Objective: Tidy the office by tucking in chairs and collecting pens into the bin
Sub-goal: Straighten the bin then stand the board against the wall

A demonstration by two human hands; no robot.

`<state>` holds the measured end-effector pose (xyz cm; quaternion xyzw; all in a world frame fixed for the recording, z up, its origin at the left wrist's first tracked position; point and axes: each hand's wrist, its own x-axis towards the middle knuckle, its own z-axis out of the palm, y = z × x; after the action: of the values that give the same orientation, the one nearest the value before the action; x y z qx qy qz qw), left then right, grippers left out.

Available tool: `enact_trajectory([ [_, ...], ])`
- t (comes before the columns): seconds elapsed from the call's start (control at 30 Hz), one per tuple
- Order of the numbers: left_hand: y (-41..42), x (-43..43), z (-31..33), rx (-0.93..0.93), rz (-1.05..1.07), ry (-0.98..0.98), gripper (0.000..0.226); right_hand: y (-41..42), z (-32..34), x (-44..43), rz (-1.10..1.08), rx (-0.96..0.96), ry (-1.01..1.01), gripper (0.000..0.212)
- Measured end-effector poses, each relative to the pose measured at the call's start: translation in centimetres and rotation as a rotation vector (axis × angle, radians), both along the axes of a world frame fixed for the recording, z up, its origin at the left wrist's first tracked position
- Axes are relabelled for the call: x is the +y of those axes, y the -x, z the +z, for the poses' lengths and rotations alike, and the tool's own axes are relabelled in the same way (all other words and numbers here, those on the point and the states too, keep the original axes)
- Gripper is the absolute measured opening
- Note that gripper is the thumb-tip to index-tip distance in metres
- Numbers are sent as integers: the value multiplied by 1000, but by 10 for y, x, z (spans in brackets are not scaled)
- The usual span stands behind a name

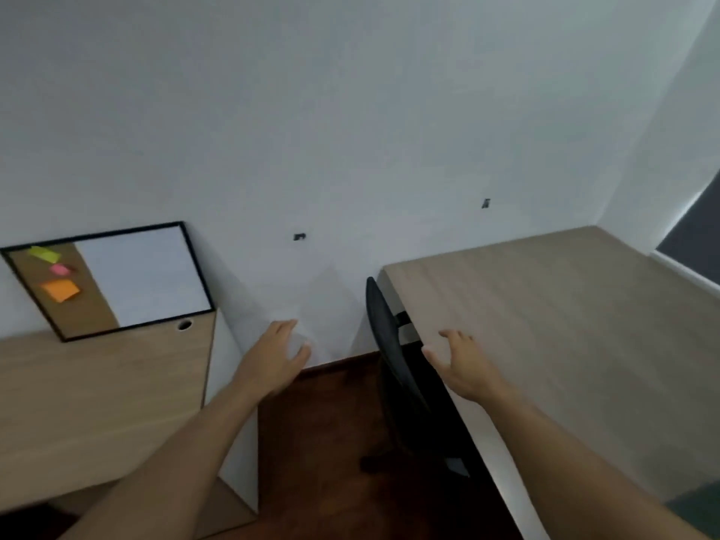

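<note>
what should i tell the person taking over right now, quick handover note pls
Left hand: open, empty, held over the gap between the desks.
Right hand: open, empty, at the edge of the right desk.
Black chair: tucked against the right desk, so that one looks done.
Left desk: holds only a framed board with sticky notes.
Left to do: no pens or bin in view; find them.
</note>
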<state>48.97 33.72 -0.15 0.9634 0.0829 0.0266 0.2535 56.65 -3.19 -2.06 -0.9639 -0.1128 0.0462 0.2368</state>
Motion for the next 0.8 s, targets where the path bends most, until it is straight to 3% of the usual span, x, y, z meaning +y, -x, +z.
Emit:
enact_trajectory([
  [0.33, 26, 193, 16, -68, 225, 23, 60, -64, 34, 215, 216, -90, 17, 87],
  [0.8, 43, 420, -5, -67, 464, 81, 63, -108, 25, 471, 418, -76, 41, 81],
])
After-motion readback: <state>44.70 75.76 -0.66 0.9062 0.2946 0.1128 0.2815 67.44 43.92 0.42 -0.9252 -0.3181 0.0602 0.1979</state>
